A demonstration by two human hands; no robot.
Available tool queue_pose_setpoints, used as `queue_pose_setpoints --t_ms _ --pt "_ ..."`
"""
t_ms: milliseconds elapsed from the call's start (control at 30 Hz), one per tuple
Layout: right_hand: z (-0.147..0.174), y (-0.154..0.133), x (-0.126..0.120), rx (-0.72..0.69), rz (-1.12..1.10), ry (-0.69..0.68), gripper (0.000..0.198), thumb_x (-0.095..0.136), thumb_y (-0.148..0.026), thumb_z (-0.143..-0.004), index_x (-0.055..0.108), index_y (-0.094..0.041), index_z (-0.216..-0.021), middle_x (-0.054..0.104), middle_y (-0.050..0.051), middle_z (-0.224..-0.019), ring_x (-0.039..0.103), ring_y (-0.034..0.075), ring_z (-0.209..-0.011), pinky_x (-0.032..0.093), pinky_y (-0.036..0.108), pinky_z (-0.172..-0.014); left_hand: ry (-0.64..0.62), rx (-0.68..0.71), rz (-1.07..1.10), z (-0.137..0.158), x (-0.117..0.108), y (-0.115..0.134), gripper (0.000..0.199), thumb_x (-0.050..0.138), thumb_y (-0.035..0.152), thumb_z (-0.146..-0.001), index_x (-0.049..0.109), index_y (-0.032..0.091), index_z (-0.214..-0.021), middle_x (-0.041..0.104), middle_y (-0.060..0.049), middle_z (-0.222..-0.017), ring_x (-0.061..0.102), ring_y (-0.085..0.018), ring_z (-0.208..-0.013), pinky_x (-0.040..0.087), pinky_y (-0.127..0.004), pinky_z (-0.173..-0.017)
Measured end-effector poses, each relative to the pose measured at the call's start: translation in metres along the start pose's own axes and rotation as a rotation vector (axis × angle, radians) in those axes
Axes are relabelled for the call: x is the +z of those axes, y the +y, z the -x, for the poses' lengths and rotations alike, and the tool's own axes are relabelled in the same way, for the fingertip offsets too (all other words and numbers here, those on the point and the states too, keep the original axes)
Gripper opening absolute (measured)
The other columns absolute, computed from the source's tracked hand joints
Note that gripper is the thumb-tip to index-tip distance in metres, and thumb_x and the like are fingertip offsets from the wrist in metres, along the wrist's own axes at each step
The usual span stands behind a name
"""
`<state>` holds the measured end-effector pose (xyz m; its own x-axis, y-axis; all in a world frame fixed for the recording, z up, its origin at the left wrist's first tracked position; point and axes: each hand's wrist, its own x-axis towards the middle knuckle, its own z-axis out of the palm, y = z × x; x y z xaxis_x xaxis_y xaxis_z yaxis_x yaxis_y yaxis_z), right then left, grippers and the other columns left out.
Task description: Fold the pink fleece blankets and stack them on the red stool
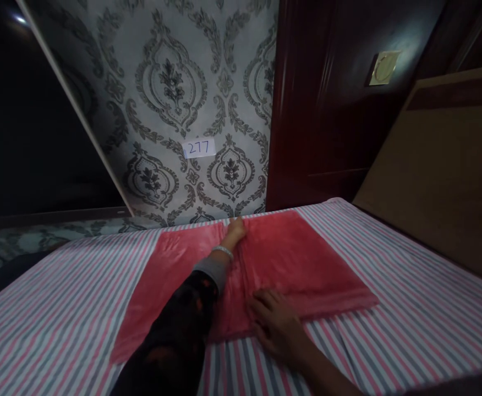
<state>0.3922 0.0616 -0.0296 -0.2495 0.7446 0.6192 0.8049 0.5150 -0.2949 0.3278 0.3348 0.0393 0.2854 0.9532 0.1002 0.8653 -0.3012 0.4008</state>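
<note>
A red plush cloth [299, 253] lies folded across the striped bed sheet, with a crease running from its far edge to its near edge through the middle. My left hand [235, 229] reaches to the far end of this crease, its fingers closed on the cloth's edge. A bracelet and a dark patterned sleeve with a grey cuff cover that wrist and arm. At the near end of the crease, my right hand [274, 324] has its fingers curled on the cloth, with the thumb low at the near edge. The fingertips of the left hand are partly hidden.
The striped sheet [398, 286] spreads under and around the cloth. Behind stands a patterned wall [224, 82] bearing a paper label [198, 148] reading 277. A dark screen [38, 121] is at left; a brown panel [443, 170] borders the right side.
</note>
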Motion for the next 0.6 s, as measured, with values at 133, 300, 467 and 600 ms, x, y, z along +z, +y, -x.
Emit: queue_pose_setpoints --t_ms 133,300,467,600 --pt "0.003 0.005 0.001 -0.023 0.060 0.047 0.044 0.051 -0.029 -0.095 0.055 -0.016 -0.136 0.059 0.017 -0.134 0.053 0.030 -0.126 0.047 0.049 -0.103 -0.022 0.222 -0.106 0.016 -0.006 0.010 0.057 0.054 0.041 -0.093 0.047 0.020 -0.146 0.035 -0.014 -0.160 0.030 -0.030 -0.148 0.025 -0.043 -0.120" --pt "0.003 0.000 0.008 0.015 0.188 -0.161 0.047 0.055 -0.031 -0.096 0.055 -0.022 -0.142 0.045 0.013 -0.153 0.040 0.031 -0.141 0.036 0.052 -0.114 -0.152 0.330 -0.198 0.034 0.011 0.003 0.066 0.047 0.051 -0.095 0.037 0.022 -0.153 0.022 -0.012 -0.166 0.010 -0.030 -0.155 0.007 -0.053 -0.124" --pt "0.007 -0.005 0.007 0.013 0.158 -0.265 0.044 0.049 -0.030 -0.100 0.055 -0.021 -0.143 0.042 0.010 -0.155 0.035 0.028 -0.145 0.033 0.047 -0.118 -0.212 0.276 -0.194 0.038 0.029 -0.011 0.070 0.035 0.053 -0.098 0.028 0.017 -0.157 0.012 -0.017 -0.167 0.005 -0.034 -0.155 0.008 -0.061 -0.121" --pt "0.007 -0.004 0.004 0.017 0.142 -0.305 0.046 0.048 -0.029 -0.100 0.053 -0.020 -0.145 0.042 0.011 -0.155 0.033 0.028 -0.146 0.033 0.048 -0.118 -0.238 0.247 -0.115 0.032 0.023 -0.006 0.074 0.040 0.057 -0.095 0.033 0.016 -0.155 0.014 -0.017 -0.167 0.005 -0.035 -0.155 0.006 -0.063 -0.121"
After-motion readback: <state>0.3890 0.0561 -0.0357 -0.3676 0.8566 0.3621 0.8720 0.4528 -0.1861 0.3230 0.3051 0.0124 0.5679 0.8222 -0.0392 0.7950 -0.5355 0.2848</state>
